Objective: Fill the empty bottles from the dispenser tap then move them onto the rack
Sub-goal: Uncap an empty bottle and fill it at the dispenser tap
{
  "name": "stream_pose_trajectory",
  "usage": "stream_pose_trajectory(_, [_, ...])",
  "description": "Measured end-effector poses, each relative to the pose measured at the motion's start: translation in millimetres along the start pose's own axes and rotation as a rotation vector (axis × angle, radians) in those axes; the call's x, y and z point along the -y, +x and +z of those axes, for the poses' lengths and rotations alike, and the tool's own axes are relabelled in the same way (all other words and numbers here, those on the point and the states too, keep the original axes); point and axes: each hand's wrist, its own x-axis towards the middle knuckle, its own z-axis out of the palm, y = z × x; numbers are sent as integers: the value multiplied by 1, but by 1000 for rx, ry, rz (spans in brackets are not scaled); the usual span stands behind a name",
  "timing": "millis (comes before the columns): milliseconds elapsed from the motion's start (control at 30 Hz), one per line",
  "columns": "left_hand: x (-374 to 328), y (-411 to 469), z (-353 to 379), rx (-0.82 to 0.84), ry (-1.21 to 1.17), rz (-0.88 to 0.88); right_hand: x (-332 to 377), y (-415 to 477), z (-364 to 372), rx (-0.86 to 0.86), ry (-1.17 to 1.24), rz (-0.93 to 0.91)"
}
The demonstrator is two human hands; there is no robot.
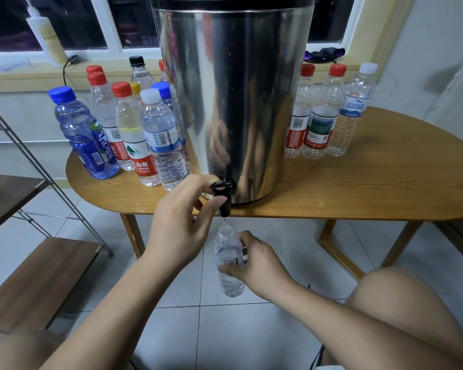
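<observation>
Just below the left fingers, which pinch the black tap lever, the uncapped bottle hangs under it, gripped round its middle by the right fingers. Thin plastic likely dents if squeezed and grows heavier filling; a mid-body hold suits.

dispenser: steel drum, upright.
tap: black, at the drum's base; left hand pinches it.
bottle: clear, uncapped, upright, mouth just under the tap; right hand grips it.
left bottles: capped cluster, standing beside the drum.
right bottles: three, capped, standing.
rack: wooden shelves, metal frame, far left.
</observation>
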Motion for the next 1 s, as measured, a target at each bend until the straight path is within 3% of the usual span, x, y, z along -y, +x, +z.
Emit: stream_pose_trajectory(1000, [1, -1, 0, -15, 12, 10, 1, -1, 1, 1, -8, 7])
